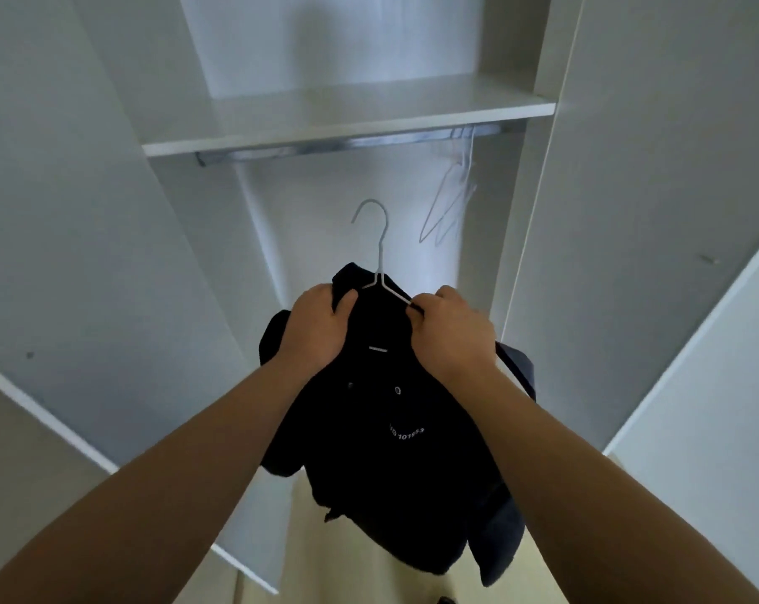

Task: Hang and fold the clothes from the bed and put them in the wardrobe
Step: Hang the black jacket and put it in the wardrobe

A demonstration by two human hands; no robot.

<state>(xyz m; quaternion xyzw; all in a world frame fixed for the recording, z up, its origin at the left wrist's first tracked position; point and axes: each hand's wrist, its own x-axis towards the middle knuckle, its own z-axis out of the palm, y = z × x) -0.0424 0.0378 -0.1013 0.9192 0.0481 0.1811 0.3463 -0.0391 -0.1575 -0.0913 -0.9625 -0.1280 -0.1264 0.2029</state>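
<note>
Shirt (382,429) is sitting on hanger (382,250), my left grip (316,324) & right grip (449,329) both clenching its shoulders, just below wardrobe rail (347,146). Hanging's nearly finishing, imo; hooking it on is remaining.

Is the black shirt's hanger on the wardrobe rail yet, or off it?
Off. The hanger has its hook in open air below the rail, while left hand and right hand hold the black shirt.

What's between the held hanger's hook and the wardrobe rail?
Nothing: in the head view the stretch from the hanger hook up to the rail is bare; the empty hangers hang further right.
</note>
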